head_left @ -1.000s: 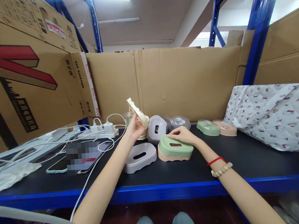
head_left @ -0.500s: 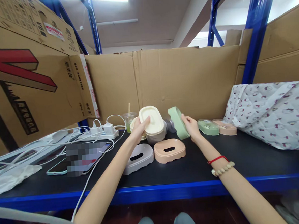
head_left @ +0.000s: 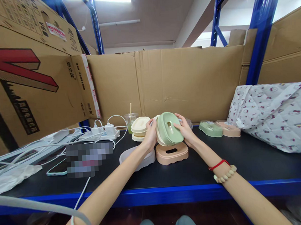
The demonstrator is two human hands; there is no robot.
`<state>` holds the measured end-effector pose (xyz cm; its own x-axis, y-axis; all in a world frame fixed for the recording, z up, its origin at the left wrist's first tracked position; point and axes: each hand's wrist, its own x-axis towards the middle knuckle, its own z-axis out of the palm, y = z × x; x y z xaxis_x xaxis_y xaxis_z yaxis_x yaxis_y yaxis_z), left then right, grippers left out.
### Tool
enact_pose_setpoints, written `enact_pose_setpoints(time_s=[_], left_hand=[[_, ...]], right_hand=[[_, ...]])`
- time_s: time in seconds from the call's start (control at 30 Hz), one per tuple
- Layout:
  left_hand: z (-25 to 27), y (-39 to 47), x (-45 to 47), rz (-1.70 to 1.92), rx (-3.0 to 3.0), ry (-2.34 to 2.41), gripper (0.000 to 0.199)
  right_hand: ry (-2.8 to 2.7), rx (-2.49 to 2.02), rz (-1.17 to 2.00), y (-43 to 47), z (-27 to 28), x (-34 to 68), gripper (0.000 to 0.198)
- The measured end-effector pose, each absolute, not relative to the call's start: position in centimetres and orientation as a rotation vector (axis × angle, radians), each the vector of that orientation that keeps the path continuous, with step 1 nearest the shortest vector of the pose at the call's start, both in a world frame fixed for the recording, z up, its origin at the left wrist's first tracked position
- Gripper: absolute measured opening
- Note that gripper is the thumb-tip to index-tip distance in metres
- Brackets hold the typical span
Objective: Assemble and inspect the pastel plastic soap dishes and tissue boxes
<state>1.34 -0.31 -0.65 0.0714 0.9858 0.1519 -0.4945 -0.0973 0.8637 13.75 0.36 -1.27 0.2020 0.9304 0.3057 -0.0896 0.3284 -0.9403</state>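
Above the dark tabletop I hold a pale green oval plastic cover (head_left: 176, 134) with a slot in its middle. My right hand (head_left: 186, 132) grips its right side, the thumb on the face beside the slot. My left hand (head_left: 150, 135) is closed on a cream lid (head_left: 160, 139), mostly hidden behind the green cover; the two pieces are against each other or nearly so. Under them a peach slotted cover (head_left: 172, 154) lies on the table. A pale grey piece (head_left: 124, 157) is partly hidden behind my left forearm. Cream lidded boxes (head_left: 140, 124) sit behind my left hand.
Green (head_left: 210, 129) and peach (head_left: 229, 128) boxes stand at the right, beside a quilted patterned bag (head_left: 275, 115). On the left are a phone (head_left: 57, 168), a power strip (head_left: 101, 136) and loose white cables. A plastic cup (head_left: 130, 120) with a straw stands behind. Cardboard (head_left: 189, 79) walls the back.
The green cover has moved left and turned its slotted face toward me, now in front of the cream lid. My hands have come closer together.
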Motion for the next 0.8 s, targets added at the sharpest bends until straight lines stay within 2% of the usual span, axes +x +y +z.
enact_pose_setpoints(time_s=[0.07,0.17,0.23,0.4,0.6,0.8], left_hand=[[-0.6,-0.6,1.4,1.407,0.929,0.624,0.033],[-0.8,-0.8,1.5,1.401,0.945,0.593,0.058],[-1.1,-0.6,1.4,1.409,0.965,0.61,0.061],[-1.4,0.0,0.9,1.449,1.067,0.579,0.046],[-1.3,0.3,0.8,1.573,1.261,0.617,0.02],[-1.2,0.2,0.8,1.597,1.269,0.573,0.017]], right_hand=[[-1.206,-0.954,0.837,0.7,-1.7,13.8,0.059],[-1.286,-0.938,0.768,1.0,-2.0,13.8,0.058],[-1.26,-0.954,0.807,0.8,-1.9,13.7,0.057],[-1.206,-1.003,1.084,0.1,-1.5,13.5,0.046],[-1.199,-0.995,1.025,0.0,-1.4,13.6,0.062],[-1.208,-0.978,1.021,-0.5,-1.2,13.6,0.057]])
